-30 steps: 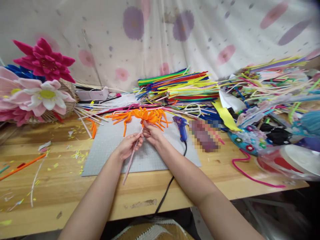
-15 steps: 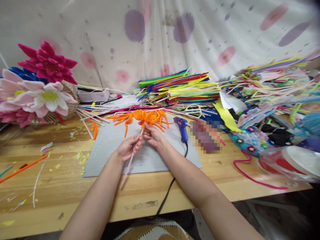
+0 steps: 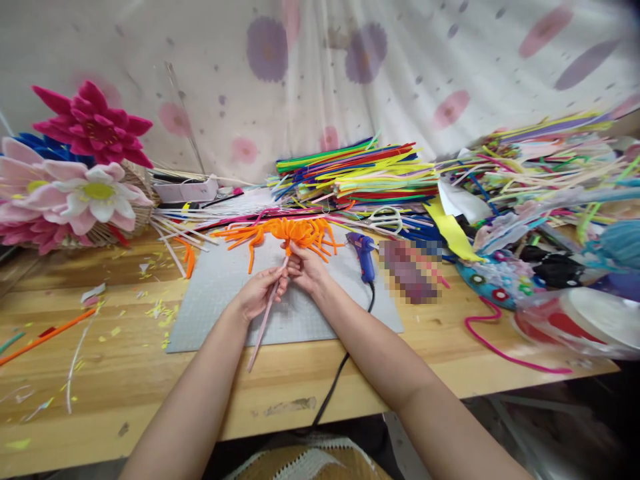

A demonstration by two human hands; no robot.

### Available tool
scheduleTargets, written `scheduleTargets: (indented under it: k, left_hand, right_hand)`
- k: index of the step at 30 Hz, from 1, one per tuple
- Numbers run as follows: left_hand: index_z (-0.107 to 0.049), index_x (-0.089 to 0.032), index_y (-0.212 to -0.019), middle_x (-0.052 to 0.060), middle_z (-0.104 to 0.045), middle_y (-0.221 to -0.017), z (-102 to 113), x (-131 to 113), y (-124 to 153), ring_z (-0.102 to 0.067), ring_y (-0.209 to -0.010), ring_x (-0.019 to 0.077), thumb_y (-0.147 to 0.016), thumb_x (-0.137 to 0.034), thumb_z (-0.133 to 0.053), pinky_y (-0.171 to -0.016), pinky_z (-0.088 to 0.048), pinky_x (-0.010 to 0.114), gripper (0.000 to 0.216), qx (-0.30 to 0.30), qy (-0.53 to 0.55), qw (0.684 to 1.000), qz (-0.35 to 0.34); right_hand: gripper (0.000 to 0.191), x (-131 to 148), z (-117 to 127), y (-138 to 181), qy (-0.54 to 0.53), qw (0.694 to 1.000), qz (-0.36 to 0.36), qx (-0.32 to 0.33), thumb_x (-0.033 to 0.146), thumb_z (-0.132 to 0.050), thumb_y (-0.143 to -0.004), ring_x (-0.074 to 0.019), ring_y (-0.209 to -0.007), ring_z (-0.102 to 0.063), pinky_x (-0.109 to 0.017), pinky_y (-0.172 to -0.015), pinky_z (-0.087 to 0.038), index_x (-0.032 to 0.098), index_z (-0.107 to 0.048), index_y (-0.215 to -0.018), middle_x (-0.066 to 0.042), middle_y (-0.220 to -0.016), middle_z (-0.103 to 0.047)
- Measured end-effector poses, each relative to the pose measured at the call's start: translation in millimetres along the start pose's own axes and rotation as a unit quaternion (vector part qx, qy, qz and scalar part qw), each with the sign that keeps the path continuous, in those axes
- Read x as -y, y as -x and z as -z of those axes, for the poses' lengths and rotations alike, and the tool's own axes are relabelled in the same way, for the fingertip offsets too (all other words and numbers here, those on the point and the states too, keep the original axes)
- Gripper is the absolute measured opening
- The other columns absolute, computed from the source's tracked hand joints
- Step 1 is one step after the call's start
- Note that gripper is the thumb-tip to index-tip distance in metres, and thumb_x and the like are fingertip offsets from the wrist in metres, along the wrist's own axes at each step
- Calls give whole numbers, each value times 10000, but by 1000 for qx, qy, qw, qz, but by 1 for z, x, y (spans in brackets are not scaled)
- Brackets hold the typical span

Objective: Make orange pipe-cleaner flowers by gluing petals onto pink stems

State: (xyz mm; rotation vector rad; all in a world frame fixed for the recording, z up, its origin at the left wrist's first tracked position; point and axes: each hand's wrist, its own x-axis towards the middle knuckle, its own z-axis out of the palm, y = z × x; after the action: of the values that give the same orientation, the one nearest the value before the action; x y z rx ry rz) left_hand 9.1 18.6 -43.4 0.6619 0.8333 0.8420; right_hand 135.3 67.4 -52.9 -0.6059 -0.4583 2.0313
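Note:
Between my hands is an orange pipe-cleaner flower (image 3: 293, 232) with curled loops and loose ends spreading to both sides. A pale pink pipe cleaner (image 3: 261, 333) runs down from its base as a stem, its lower end angled toward me. My left hand (image 3: 263, 291) pinches this stem partway up. Just above it, my right hand (image 3: 305, 268) is closed around the flower's base, where stem and orange part meet; its fingertips partly hide the join. Both hands are over the grey cutting mat (image 3: 210, 303).
A blue glue gun (image 3: 363, 255) lies right of my hands, its black cord trailing to the front edge. Scissors (image 3: 385, 220) and bundled pipe cleaners (image 3: 370, 173) lie behind. Finished flowers (image 3: 97, 193) stand left; a plastic tub (image 3: 600, 320) and a pink pipe cleaner (image 3: 500, 347) are right.
The stem's lower end has swung slightly right and up. Both hands keep their hold with hardly any shift; the view has moved a little.

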Motion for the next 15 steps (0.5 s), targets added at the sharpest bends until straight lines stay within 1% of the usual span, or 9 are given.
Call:
scheduleTargets:
  k: [2,4,10,15]
  left_hand:
    - [-542,-130,-741,-36,-503,-514,1,-1,1,-441,-366,33,-780,-209,-590,-308,-355,107,100,-2,4,1000,2]
    - [-536,-133,-734,-37,-501,-508,2,-2,3,-434,-354,35,-777,-218,-594,-298,-346,111,111,5,0,1000,8]
    - [-547,-126,-732,-23,-531,-523,2,0,2,-469,-371,45,-763,-235,-613,-330,-381,126,131,6,-24,1000,7]
    - [-547,-128,-739,-22,-543,-527,2,3,0,-470,-367,49,-759,-259,-616,-341,-404,139,149,14,-34,999,0]
  right_hand:
    - [157,2,0,1,0,1000,-22,20,274,-636,-749,-22,-372,-179,-128,-326,-133,121,-603,-761,104,-419,-239]
    - [157,3,1,2,-4,999,-27,23,268,-635,-743,-23,-380,-192,-125,-331,-143,115,-612,-773,99,-427,-262]
    - [148,3,0,1,5,1000,15,-15,255,-616,-737,-16,-359,-129,-131,-320,-117,114,-608,-690,110,-393,-206]
    - [138,2,0,0,6,999,37,-16,230,-619,-727,-15,-353,-119,-136,-322,-109,133,-572,-642,111,-394,-187]
